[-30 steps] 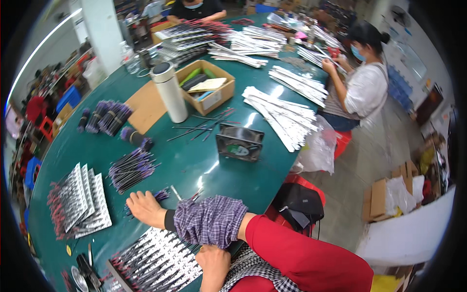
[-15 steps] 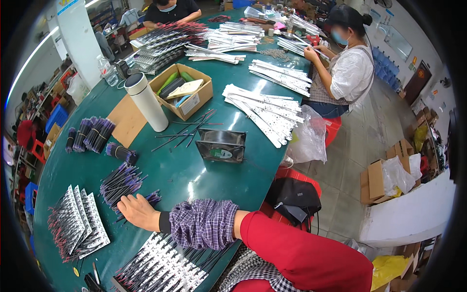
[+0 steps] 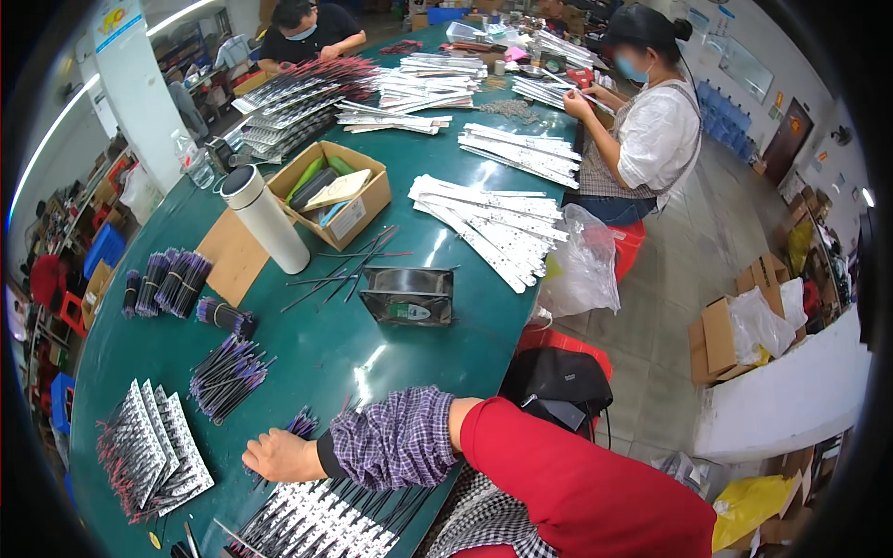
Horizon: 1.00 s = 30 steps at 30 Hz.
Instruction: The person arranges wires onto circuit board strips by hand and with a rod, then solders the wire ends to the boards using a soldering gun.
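Note:
My right hand [image 3: 282, 456] reaches across the green table from the lower right, in a red sleeve and a purple plaid oversleeve. Its fingers are curled closed above the near edge of a white board panel [image 3: 321, 521] with rows of black wires. Whatever they hold is hidden. Just behind the hand lies a small bunch of purple-ended wires [image 3: 302, 423]. Farther left, a loose pile of short black and purple wires [image 3: 228, 377] rests on the table. Several white wired panels [image 3: 153, 451] lie overlapping at the left. My left hand is out of view.
A black square fan [image 3: 406, 298], white thermos [image 3: 265, 223] and open cardboard box [image 3: 349, 209] stand on the table [image 3: 307, 349]. Tied wire bundles [image 3: 172, 284] lie left, white strips [image 3: 488, 228] right. Two other people work at the far side. Scissors [image 3: 186, 539] lie near the lower edge.
My right hand has drawn back from the loose wire pile, toward me and slightly right, and now hovers by the wired panel. Its fingers are more curled. The whole view has shifted slightly.

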{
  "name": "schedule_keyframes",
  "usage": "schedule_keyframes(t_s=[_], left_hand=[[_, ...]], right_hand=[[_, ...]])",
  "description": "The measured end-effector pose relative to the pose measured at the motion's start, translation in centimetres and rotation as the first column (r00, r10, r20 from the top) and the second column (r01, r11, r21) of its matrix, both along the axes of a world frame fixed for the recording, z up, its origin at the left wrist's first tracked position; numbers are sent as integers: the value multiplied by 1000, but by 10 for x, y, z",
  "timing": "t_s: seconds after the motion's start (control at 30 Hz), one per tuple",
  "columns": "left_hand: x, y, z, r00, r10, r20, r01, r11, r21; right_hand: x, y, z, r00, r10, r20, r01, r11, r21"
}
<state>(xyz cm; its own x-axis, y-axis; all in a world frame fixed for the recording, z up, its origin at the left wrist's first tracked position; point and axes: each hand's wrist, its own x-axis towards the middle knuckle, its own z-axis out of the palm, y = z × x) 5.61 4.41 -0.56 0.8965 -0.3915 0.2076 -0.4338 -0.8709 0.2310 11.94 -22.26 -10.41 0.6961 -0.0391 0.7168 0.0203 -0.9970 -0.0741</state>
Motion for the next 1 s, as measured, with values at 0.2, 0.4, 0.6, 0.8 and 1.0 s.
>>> schedule_keyframes(t_s=[0.2, 0.4, 0.6, 0.8, 1.0], left_hand=[[32, -27, 11, 966, -88, 243, 76, 995, 60], [73, -19, -34, 941, -332, 67, 302, 912, 279], [70, -11, -33, 963, -270, 12, 265, 953, 150], [74, -9, -44, 968, -251, -7, 249, 954, 165], [70, -3, -39, 971, -237, 5, 235, 966, 111]], right_hand=[[-3, 2, 14, 942, 98, -322, -69, 992, 102], [0, 3, 13, 941, 128, -313, -78, 982, 170], [6, 12, 9, 970, 123, -207, -71, 967, 245], [-4, 4, 15, 975, 93, -204, -49, 976, 211], [-1, 7, 16, 985, 83, -152, -52, 979, 196]])
